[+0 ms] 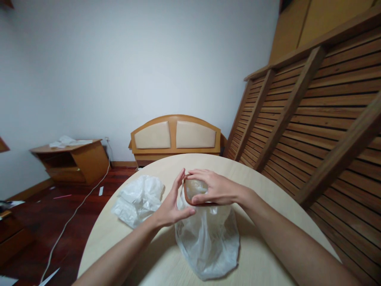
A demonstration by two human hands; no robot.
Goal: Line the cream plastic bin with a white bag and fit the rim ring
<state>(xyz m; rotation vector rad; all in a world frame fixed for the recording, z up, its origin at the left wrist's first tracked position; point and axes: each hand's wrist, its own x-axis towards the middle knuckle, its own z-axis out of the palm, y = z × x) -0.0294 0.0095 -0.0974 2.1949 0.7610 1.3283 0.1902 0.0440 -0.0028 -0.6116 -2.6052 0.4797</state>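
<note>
A brown frame with rounded corners (pixel 186 192) stands above the table, with a translucent white plastic bag (pixel 208 242) at its opening. The bag drapes down from it and spreads on the tabletop toward me. My right hand (pixel 212 187) grips the frame from the right, its fingers over the far side and its thumb at the near side. At the left edge, my left hand (pixel 174 202) is open, thumb and fingers spread around the bag's side. Whether a container body is under the bag I cannot tell. A second crumpled white plastic bag (pixel 139 200) lies to the left.
Everything rests on a round pale wooden table (pixel 264 242). Behind it stands a headboard (pixel 175 135) with cream panels. Slatted wooden panels (pixel 324 115) lean at the right. A low cabinet (pixel 89 161) and a white cable (pixel 80 204) are at the left.
</note>
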